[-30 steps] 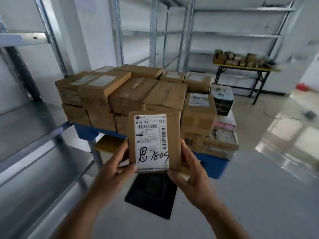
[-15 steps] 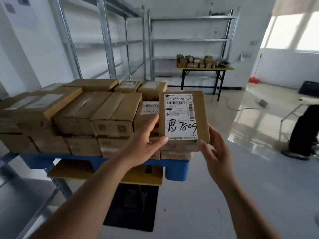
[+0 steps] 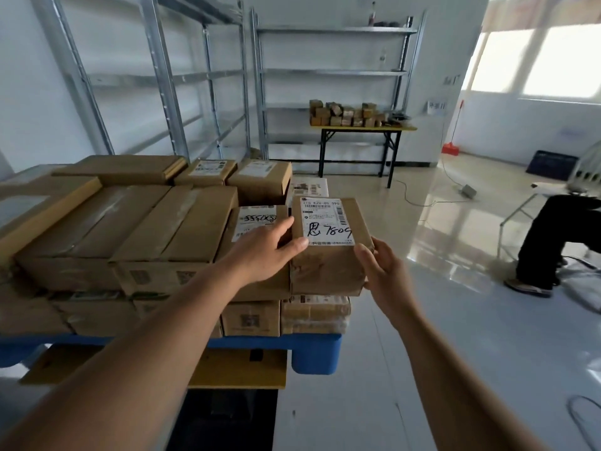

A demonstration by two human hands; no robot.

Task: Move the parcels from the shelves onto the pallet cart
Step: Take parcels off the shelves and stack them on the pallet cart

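Placement is judged nearly done: a small brown cardboard parcel with a white handwritten label (image 3: 328,242) is gripped by curled fingers of left hand (image 3: 263,252) and right hand (image 3: 382,271) at the right end of the well-stacked blue pallet cart (image 3: 317,356), the grey metal shelves (image 3: 331,73) beyond appearing bare.

A single head-worn wide-angle view looks forward and down from standing height. The stacked pallet (image 3: 317,354) lies close at 9 to 12 o'clock. Shelves (image 3: 331,73) and a table (image 3: 361,128) stand far off at 12 o'clock. Straight lines bow near the edges. No second view shares the scene.
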